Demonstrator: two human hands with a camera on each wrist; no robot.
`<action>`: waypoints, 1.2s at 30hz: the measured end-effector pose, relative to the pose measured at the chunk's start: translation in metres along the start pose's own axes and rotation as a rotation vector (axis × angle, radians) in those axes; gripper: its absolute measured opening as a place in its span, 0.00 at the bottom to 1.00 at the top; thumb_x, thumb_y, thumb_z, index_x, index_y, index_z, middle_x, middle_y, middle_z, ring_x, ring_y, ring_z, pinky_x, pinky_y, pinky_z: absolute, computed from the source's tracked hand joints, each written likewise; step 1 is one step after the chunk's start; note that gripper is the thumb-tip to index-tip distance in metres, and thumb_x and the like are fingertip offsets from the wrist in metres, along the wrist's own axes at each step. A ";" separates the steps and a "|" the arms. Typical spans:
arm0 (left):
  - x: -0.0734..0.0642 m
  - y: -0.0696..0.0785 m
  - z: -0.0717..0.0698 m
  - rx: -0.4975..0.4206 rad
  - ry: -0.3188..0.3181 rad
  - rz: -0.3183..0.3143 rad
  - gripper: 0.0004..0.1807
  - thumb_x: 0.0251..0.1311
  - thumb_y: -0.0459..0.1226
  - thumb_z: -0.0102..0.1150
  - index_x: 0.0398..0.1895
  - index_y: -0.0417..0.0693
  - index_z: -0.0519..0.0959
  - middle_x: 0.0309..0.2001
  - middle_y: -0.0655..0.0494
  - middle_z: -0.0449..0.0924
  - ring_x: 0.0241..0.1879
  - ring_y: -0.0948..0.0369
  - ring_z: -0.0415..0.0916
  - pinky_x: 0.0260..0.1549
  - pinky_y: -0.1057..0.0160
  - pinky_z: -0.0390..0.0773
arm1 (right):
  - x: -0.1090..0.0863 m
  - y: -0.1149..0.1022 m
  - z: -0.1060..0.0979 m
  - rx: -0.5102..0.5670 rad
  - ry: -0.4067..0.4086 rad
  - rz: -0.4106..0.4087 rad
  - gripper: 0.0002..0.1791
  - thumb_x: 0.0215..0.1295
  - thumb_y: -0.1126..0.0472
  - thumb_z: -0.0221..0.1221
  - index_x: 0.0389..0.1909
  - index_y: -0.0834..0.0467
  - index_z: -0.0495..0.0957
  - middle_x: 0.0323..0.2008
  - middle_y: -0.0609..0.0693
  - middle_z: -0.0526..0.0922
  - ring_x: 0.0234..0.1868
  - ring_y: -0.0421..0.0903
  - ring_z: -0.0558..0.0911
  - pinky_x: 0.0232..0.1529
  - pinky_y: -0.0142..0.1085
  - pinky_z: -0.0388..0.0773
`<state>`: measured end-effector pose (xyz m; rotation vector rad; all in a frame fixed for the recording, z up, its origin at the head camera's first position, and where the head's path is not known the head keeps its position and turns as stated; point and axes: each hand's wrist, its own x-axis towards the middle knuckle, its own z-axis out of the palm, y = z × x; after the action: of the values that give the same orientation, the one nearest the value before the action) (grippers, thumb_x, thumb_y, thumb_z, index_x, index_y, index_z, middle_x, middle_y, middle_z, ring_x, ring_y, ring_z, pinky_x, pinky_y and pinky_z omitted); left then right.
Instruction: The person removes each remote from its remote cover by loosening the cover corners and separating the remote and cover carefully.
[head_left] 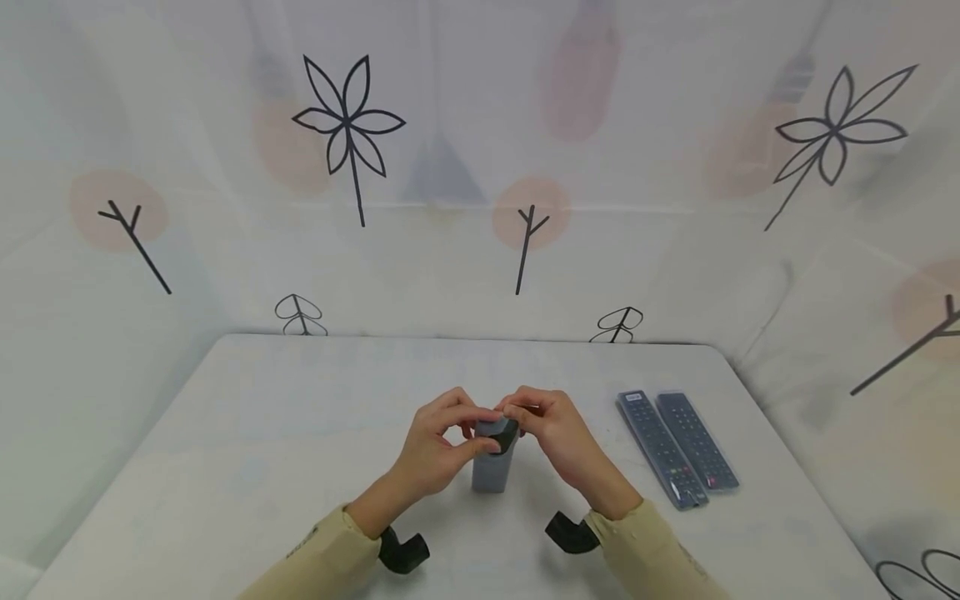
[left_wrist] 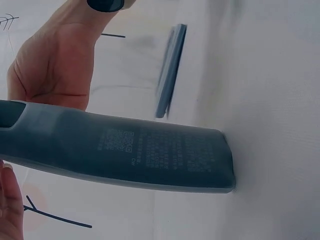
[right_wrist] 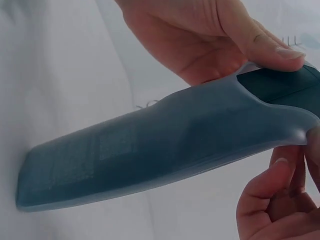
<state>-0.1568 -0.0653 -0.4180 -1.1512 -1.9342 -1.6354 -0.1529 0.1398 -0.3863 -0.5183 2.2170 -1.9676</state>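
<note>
A dark remote control [right_wrist: 285,87] stands on end on the white table, inside a translucent bluish protective cover [head_left: 491,475]. Its dark end shows at the cover's open top, and faint printed text shows through the cover [left_wrist: 125,150] lower down in the left wrist view. My left hand [head_left: 438,437] grips the top end, thumb on the near side and index finger across the top. From the right, my right hand [head_left: 558,433] pinches the cover's top edge between thumb and index finger. Part of that pinch is hidden behind the fingers.
Two more remotes in clear covers, a left one [head_left: 660,450] and a right one [head_left: 697,442], lie side by side at the table's right. Black wrist mounts hang below both sleeves. A patterned cloth [head_left: 450,167] rises behind the table [head_left: 300,417].
</note>
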 end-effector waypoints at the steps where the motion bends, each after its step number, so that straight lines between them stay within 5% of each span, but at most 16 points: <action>1: 0.000 0.000 0.000 0.002 0.003 0.001 0.19 0.47 0.29 0.76 0.45 0.42 0.86 0.32 0.57 0.74 0.33 0.61 0.73 0.29 0.63 0.79 | 0.000 0.000 0.000 0.000 0.012 0.006 0.09 0.73 0.66 0.55 0.41 0.66 0.84 0.38 0.53 0.84 0.37 0.50 0.79 0.40 0.37 0.76; 11: 0.002 -0.001 0.001 0.060 0.027 -0.037 0.18 0.47 0.29 0.76 0.45 0.42 0.86 0.31 0.57 0.74 0.32 0.60 0.74 0.29 0.62 0.79 | -0.009 0.005 0.005 0.012 0.235 -0.016 0.08 0.68 0.64 0.63 0.43 0.64 0.84 0.40 0.55 0.83 0.38 0.49 0.82 0.44 0.37 0.80; 16: 0.005 0.005 0.002 0.079 0.045 -0.062 0.19 0.44 0.24 0.76 0.42 0.39 0.86 0.30 0.53 0.74 0.31 0.57 0.74 0.28 0.61 0.79 | -0.017 0.005 0.007 -0.050 0.293 -0.165 0.06 0.66 0.66 0.64 0.42 0.61 0.85 0.39 0.53 0.85 0.38 0.48 0.83 0.44 0.36 0.81; 20: 0.013 0.023 0.000 0.089 0.047 -0.063 0.17 0.44 0.22 0.75 0.41 0.34 0.85 0.29 0.49 0.74 0.30 0.54 0.74 0.27 0.59 0.79 | -0.022 0.005 0.009 -0.135 0.335 -0.341 0.08 0.62 0.71 0.65 0.42 0.60 0.86 0.41 0.53 0.84 0.43 0.46 0.83 0.45 0.33 0.81; 28: 0.021 0.039 -0.002 0.099 0.042 -0.075 0.16 0.45 0.22 0.73 0.41 0.32 0.85 0.28 0.49 0.74 0.30 0.54 0.74 0.28 0.60 0.79 | -0.027 0.003 0.016 -0.414 0.431 -0.634 0.17 0.49 0.77 0.72 0.41 0.61 0.86 0.42 0.52 0.82 0.42 0.47 0.81 0.45 0.28 0.76; 36: 0.014 0.017 0.000 0.117 0.040 -0.032 0.17 0.44 0.23 0.74 0.42 0.36 0.86 0.29 0.52 0.75 0.29 0.52 0.74 0.27 0.62 0.78 | -0.024 0.008 0.020 -0.415 0.382 -0.657 0.20 0.48 0.76 0.73 0.45 0.63 0.86 0.43 0.52 0.82 0.45 0.49 0.81 0.47 0.27 0.77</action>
<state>-0.1527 -0.0605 -0.3972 -1.0402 -2.0037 -1.5271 -0.1256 0.1302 -0.4002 -1.1297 3.0219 -1.9873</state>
